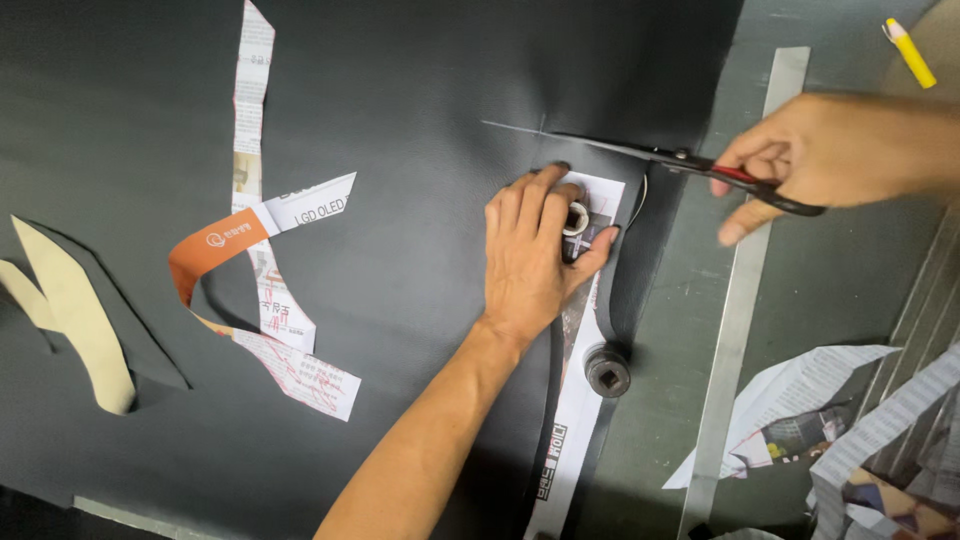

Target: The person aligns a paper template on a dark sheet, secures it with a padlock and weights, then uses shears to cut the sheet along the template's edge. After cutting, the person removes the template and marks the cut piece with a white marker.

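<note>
Black sheet (400,250) under left fingers (530,200), scissors (690,165) beside

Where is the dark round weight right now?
In the head view, the dark round weight sits right of centre on the long paper pattern strip, below the left hand and left of the metal ruler.

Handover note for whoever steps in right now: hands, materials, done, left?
Left hand presses a paper pattern strip and a small round weight flat on the dark sheet.
Right hand holds red-handled scissors, blades at the sheet's edge by the pattern's top.
A second round weight sits lower on the strip; a metal ruler lies to the right.
Done: a cut runs down the strip's right side.
Left: the cut around the pattern's top.
</note>
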